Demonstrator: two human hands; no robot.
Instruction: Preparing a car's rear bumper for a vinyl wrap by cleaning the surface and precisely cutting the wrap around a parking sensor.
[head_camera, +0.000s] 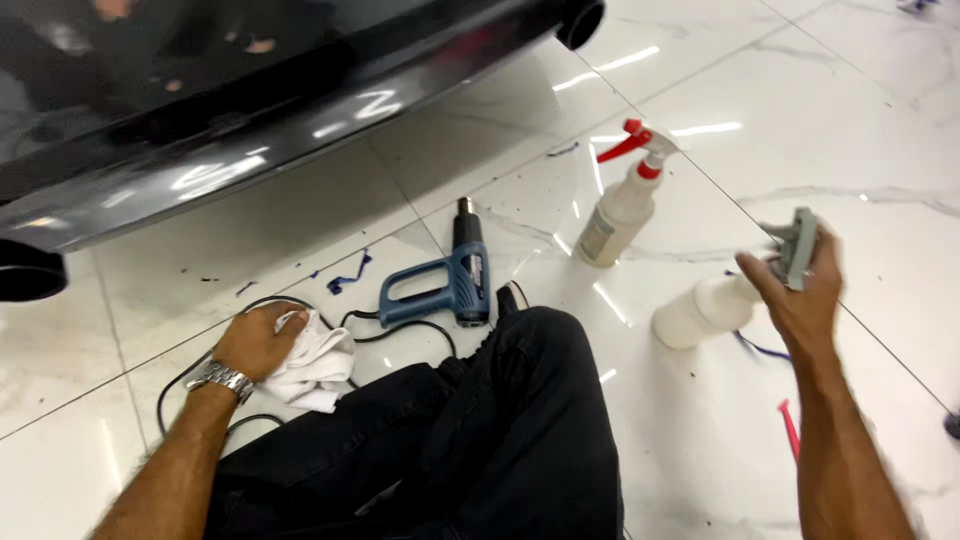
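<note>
1. Left hand (262, 340), w/ a silver metal wristwatch (220, 377) on the wrist, is pressed down on a crumpled white cloth (315, 368) lying on the glossy white marble-look tiled floor (820, 150); fingers curled over the cloth's edge, bunching it, palm downward. Looks like it doubles as a prop for the person's weight, judging by the lean fwd
2. Right hand (805, 295) is lifted off the floor, fingers pinching a small grey plastic squeegee-like block (797, 247), held upright at about chest height; edges are motion-blurred, so exact grip is hard to read
3. Blue-and-black electric heat gun (448, 280) lies on its side on the tiles betw. the hands, nozzle pointing toward the glossy black car bumper (250, 130) above; its black power cord (200, 365) loops under the cloth and left wrist. Parked within easy reach, prob. so either hand can grab it
4. Containers: a translucent white spray bottle w/ red trigger head (625, 200) stands upright, near the heat gun; contents can't be judged through the cloudy wall. A second white plastic bottle (705, 312) lies tipped on its side just below the right hand, neck end hidden behind the hand; fill level not visible
5. Person's knee in black trousers (500, 430) is in the middle foreground; dark blue scraps (350, 272) are scattered on the floor under the bumper, a thin red strip (790, 428) beside the right forearm
</note>
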